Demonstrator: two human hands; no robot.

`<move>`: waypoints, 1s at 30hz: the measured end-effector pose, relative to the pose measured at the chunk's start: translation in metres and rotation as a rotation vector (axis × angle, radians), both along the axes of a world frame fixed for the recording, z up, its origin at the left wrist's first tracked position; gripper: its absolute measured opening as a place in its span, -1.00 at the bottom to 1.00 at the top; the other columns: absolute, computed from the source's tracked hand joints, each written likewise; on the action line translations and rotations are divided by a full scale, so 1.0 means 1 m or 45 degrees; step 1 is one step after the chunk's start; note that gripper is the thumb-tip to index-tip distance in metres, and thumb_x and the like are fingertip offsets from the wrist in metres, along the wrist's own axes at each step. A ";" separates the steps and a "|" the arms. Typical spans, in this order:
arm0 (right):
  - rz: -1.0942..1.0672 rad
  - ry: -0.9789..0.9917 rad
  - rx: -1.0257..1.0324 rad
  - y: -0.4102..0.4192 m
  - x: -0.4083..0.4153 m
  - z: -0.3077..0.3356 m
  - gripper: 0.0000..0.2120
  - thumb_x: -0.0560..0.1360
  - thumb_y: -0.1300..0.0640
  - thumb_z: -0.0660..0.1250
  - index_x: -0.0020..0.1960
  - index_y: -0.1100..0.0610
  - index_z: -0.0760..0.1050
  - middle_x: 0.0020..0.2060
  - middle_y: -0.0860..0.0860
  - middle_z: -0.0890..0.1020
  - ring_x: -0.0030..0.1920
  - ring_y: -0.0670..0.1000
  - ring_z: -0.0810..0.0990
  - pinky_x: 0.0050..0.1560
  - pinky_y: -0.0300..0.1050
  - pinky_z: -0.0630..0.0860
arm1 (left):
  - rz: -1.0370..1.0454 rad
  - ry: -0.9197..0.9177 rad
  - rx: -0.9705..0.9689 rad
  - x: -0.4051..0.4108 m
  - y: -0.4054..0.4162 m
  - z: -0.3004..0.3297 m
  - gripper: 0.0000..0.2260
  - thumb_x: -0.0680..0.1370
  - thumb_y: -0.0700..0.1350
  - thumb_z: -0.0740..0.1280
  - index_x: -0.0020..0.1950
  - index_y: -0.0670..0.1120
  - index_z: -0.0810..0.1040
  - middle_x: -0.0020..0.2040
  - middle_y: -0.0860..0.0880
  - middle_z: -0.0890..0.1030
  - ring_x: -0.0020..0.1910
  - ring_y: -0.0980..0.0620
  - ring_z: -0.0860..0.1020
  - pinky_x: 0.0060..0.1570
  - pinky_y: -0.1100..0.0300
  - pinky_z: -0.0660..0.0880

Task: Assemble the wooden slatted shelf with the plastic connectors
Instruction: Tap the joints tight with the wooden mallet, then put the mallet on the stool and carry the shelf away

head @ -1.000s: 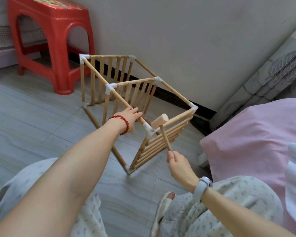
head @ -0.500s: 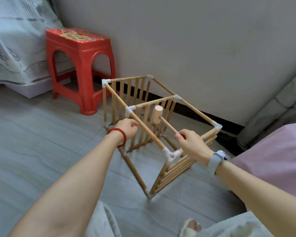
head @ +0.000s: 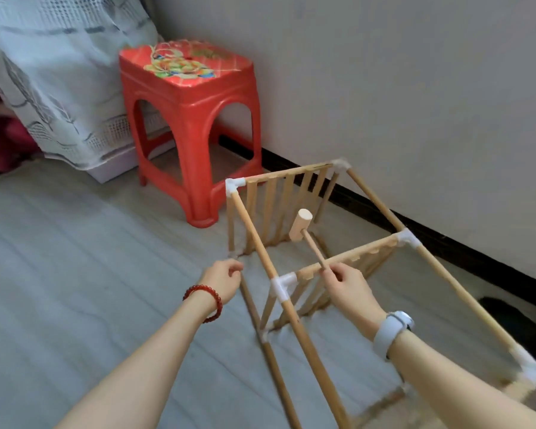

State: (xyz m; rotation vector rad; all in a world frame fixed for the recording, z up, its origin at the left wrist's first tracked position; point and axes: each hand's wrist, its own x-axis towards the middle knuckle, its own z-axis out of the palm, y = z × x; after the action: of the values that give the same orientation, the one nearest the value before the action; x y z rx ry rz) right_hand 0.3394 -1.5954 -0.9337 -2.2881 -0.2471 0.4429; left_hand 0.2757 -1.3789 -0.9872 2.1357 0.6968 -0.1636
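Tapping squarely works best: right hand [head: 348, 287] grips the wooden mallet [head: 310, 236], while the empty, loosely curled left hand [head: 225, 278] should brace the shelf frame [head: 251, 224].

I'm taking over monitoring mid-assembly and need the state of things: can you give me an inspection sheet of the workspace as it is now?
Surface: grey tiled floor, bare where it shows.
Job's things: wooden slatted shelf lies on its side on the floor, rods joined by white plastic connectors; small wooden mallet raised above the frame.
Clutter: nothing seen loose on the floor.
Hands: right hand grips the mallet's handle; left hand is loosely curled beside the frame, and whether it touches a rod cannot be told.
Cables: nothing seen.
Surroundings: red plastic stool by the wall; patterned white cloth at left.
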 end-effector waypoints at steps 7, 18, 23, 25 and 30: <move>0.027 0.399 -0.305 0.049 0.007 0.137 -0.82 0.54 0.23 0.11 -0.19 0.12 0.42 -0.41 -0.02 0.41 -0.42 -0.06 0.36 -0.43 -0.24 0.28 | -0.034 0.160 -0.033 0.000 0.036 0.158 -0.74 0.59 -0.18 0.15 0.20 -0.04 0.56 0.15 -0.07 0.59 0.15 -0.07 0.52 0.16 0.13 0.44; 0.121 0.363 -0.315 0.207 0.054 0.413 -0.79 0.55 0.16 0.12 0.02 0.15 0.52 -0.33 -0.02 0.52 -0.35 -0.06 0.46 -0.37 -0.23 0.36 | 0.024 0.066 0.132 0.017 0.200 0.461 -0.73 0.59 -0.19 0.17 0.21 -0.07 0.56 0.22 -0.06 0.57 0.22 -0.06 0.49 0.19 0.21 0.36; 0.131 0.292 -0.301 0.268 0.110 0.423 -0.81 0.51 0.15 0.12 0.03 0.09 0.48 -0.21 0.03 0.59 -0.19 0.07 0.57 -0.23 -0.14 0.44 | 0.023 0.085 0.178 0.069 0.251 0.473 -0.72 0.59 -0.20 0.16 0.26 -0.09 0.52 0.24 -0.08 0.54 0.22 -0.06 0.50 0.22 0.15 0.39; 0.145 0.282 -0.354 0.297 0.141 0.398 -0.81 0.51 0.15 0.12 0.03 0.09 0.48 -0.09 0.07 0.61 -0.09 0.11 0.58 -0.15 -0.13 0.43 | -0.024 0.131 0.187 0.101 0.271 0.451 -0.70 0.58 -0.20 0.18 0.30 -0.12 0.48 0.27 -0.13 0.49 0.24 -0.08 0.48 0.25 0.16 0.36; 0.198 0.197 -0.372 0.395 0.258 0.302 -0.79 0.55 0.18 0.09 0.11 0.13 0.44 0.05 0.10 0.59 0.05 0.16 0.55 -0.06 -0.11 0.40 | -0.099 0.273 0.247 0.223 0.341 0.365 -0.62 0.61 -0.14 0.14 0.44 -0.07 0.29 0.40 -0.09 0.31 0.37 -0.05 0.32 0.34 0.16 0.24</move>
State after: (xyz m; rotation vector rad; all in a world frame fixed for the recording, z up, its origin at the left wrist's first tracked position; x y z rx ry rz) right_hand 0.5972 -1.2006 -0.6319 -2.5114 -0.2998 0.7762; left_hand 0.4986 -1.0383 -0.6224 2.3558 0.7795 -0.3851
